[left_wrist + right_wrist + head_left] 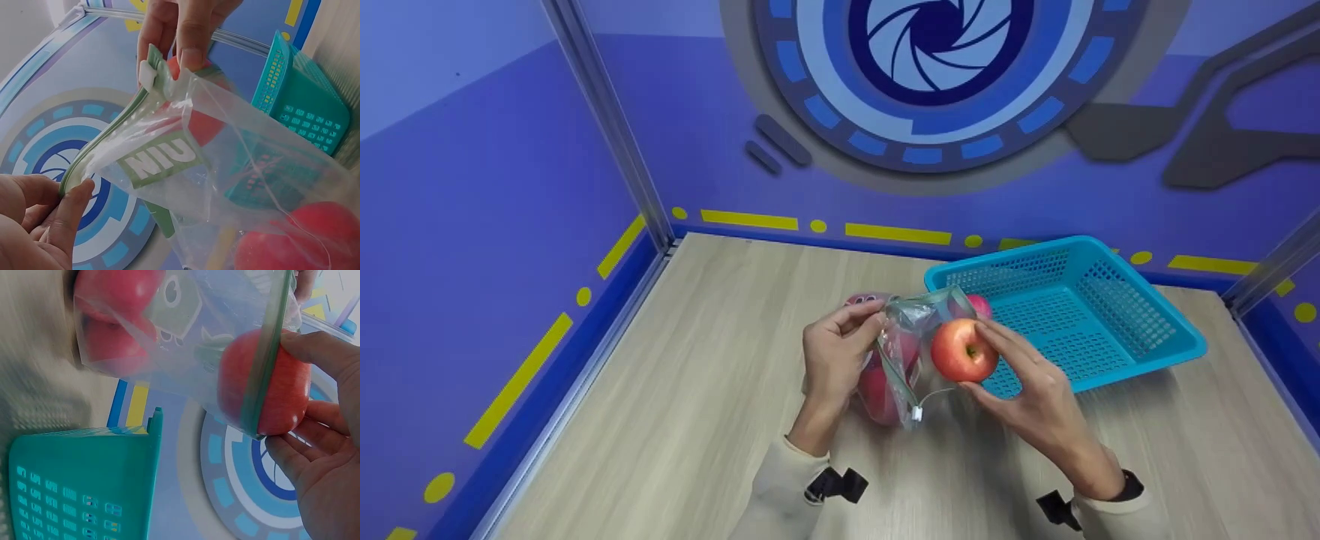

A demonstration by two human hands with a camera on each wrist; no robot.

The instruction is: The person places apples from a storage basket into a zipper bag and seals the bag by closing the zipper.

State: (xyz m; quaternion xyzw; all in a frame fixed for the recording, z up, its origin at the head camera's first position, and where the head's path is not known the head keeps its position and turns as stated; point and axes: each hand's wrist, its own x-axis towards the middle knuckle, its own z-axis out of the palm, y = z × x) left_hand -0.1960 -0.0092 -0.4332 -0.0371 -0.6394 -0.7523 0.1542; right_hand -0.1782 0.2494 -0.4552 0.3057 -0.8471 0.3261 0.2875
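Note:
My left hand (834, 358) pinches the green-edged rim of a clear zip bag (163, 152) between thumb and fingers. Red apples (115, 343) lie in the bottom of the bag. My right hand (1039, 397) grips a red apple (964, 351) with thumb and fingers at the bag's mouth. In the right wrist view the green zip edge crosses in front of this apple, which is partly inside the bag. A white slider (916, 413) hangs at one end of the zip.
A blue-green plastic basket (1166, 358) stands right of the bag on the wooden table (697, 375). Another pink-red apple (979, 306) shows at the basket's left end, partly behind the bag. Patterned blue walls (675, 112) rise behind and to the left.

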